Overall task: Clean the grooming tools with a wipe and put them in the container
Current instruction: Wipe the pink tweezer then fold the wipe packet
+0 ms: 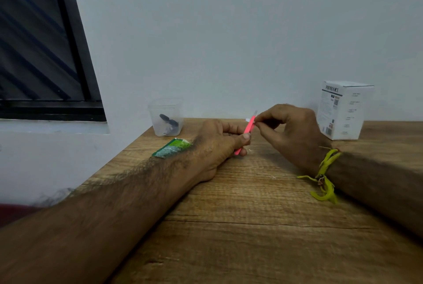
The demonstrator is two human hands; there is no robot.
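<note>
Lettering on the white box [343, 112] at my far right is blurred; I make out only a dark brand line near its top and what looks like a QR code. My left hand [219, 144] grips a pink tool [246, 132] by its lower end, tilted up over the table [251, 226]. My right hand [295, 132] pinches a bit of white wipe [249, 119] against the tool's tip. A clear container [166, 117] with dark tools inside stands by the wall, a green sachet [172, 148] just before it. Dark window at left.
</note>
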